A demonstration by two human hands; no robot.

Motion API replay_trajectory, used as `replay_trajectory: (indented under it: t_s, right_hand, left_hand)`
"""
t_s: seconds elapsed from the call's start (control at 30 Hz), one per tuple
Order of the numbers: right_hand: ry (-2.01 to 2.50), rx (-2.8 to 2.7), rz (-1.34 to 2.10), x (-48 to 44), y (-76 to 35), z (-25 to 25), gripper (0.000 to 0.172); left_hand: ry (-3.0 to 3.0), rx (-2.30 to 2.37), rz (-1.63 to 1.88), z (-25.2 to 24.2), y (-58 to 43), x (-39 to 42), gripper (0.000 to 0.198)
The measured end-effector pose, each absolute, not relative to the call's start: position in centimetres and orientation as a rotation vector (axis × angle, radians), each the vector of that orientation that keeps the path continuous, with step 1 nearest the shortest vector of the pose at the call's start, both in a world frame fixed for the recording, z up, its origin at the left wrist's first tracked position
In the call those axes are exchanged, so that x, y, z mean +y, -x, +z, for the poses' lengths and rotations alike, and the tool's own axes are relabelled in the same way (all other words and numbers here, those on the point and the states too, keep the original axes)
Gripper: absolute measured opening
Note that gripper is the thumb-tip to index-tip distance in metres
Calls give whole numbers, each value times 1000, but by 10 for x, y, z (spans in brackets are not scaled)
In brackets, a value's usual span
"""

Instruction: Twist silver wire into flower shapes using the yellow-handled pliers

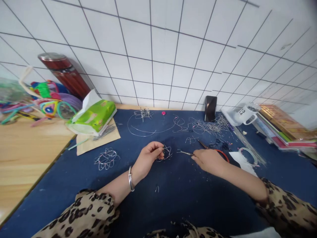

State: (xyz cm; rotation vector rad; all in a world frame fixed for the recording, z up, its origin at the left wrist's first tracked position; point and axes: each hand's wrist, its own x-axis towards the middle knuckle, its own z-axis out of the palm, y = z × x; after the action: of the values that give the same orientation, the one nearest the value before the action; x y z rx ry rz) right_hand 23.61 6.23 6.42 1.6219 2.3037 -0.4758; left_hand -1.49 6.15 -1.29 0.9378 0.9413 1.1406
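My left hand [150,154] pinches a small rounded piece of bent silver wire [168,152] between thumb and fingertips, just above the dark blue mat [173,205]. To its right, my right hand [206,159] is closed palm-down around slim pliers [185,153]; their thin metal jaws point at the wire piece and stand slightly apart. Most of the tool is under the hand. Scissors with a red handle [224,154] lie behind the right hand, partly covered. Another looped wire shape [107,159] rests left of my left hand. A short bent wire scrap [157,189] lies in front.
Behind my hands are a tangle of wire [213,126], a wire figure [144,114] and a phone [210,108] leaning on the wall. A mug [245,115], books [287,129] and a tape roll [248,156] are right. Tissues [99,115] and a flask [65,74] stand left.
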Motion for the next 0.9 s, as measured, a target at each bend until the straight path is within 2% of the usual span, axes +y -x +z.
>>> replay_trajectory:
  t_s: [0.07,0.2,0.3,0.37,0.57,0.9]
  right_hand:
    - [-1627,2365,-312,61,-237,74,31]
    - [-1376,2589,281,62,-233,94,26]
    - [-1178,2655,522,65,-223,107,13]
    - [-1081,2647,633,67,-213,116,14]
    - [-888,2537,773,77,-178,140,17]
    - [-659,2311,661,81,-133,161,15]
  left_hand:
    - [-957,943,1121,-12,15,61,13]
    - [-1001,949,1113,-12,15,61,13]
    - [-1041,951,1135,-13,13,60,13]
    - [-1068,954,1137,-13,13,60,13]
    - [-1128,994,1098,-12,11,59,14]
    - [-1107,1028,1093,-6,9,57,15]
